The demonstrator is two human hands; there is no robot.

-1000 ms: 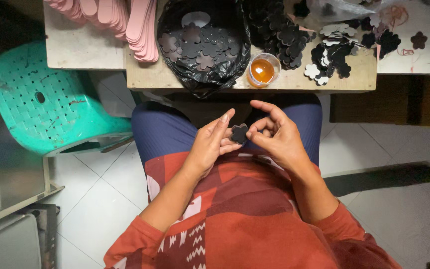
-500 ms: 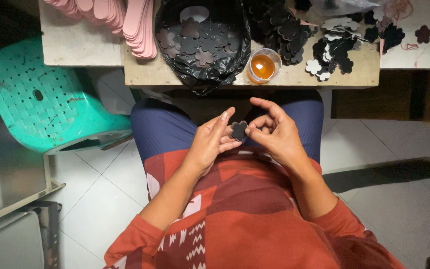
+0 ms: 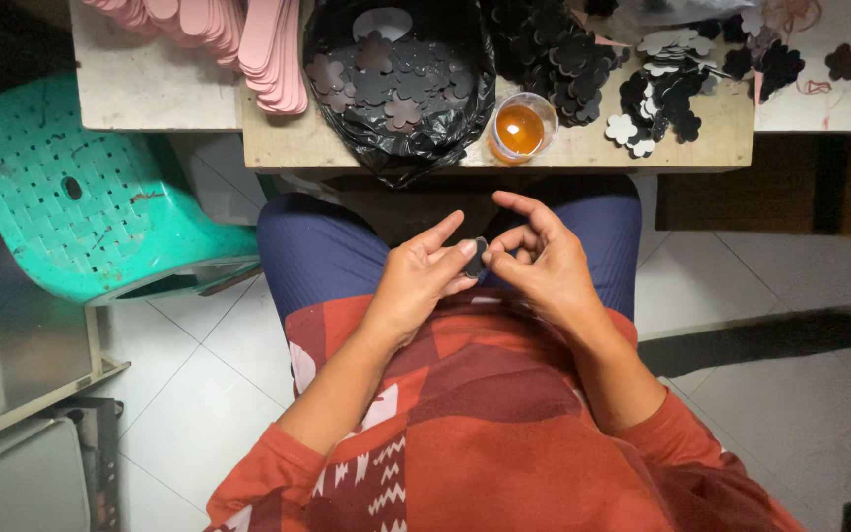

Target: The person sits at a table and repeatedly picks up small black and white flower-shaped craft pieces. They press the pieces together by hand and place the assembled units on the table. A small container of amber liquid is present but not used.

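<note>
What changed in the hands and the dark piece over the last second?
Little. Both hands, left hand and right hand, keep pinching the small dark piece over the lap; it now shows edge-on rather than flat, so it has been turned between the fingertips. Nothing was let go. The black bag of flower cutouts and the amber cup stayed put.

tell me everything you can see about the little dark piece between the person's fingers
The small dark piece is a thin, flat, near-black cutout, seen almost edge-on, so its outline cannot be told. It looks like soft sheet material, like the dark flower cutouts in the black bag on the bench. It is held above the lap, pinched between the fingertips of the left hand and the right hand, which meet around it. Nothing else touches it.
</note>
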